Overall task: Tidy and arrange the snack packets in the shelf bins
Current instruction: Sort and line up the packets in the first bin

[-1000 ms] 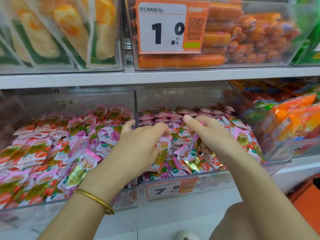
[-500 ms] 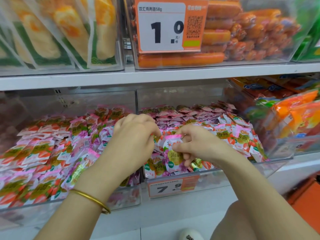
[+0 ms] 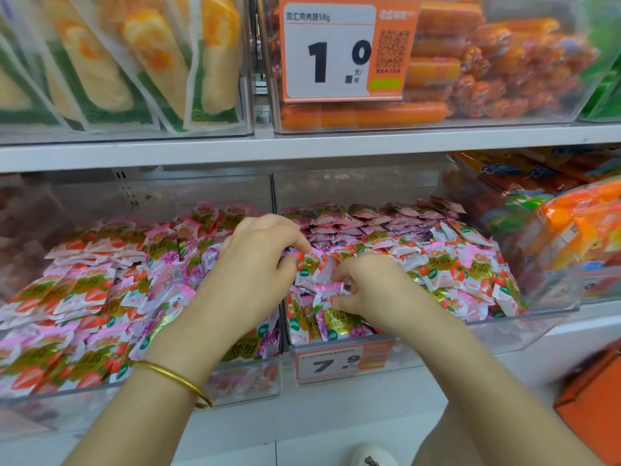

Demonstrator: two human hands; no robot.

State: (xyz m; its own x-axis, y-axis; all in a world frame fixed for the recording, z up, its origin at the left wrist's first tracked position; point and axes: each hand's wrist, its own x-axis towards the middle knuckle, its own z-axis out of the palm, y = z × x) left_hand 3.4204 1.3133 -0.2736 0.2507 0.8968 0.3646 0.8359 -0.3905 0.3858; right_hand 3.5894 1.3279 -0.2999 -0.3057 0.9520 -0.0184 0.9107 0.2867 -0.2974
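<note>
Two hands: being held close together over the front left corner of the middle bin.
Left hand: fingers curled, a strawberry packet being pinched at its edge.
Right hand: a pink packet being pinched by thumb and fingertips.
Snack packets: being kept heaped in the middle bin and the left bin.

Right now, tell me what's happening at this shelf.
A person is sorting small snack packets in the clear bin with the 7.9 price tag. The right hand pinches a pink packet at the front of the pile. The left hand is curled over packets just beside it; whether it grips one is unclear. The neighbouring bin on the left holds similar packets.
</note>
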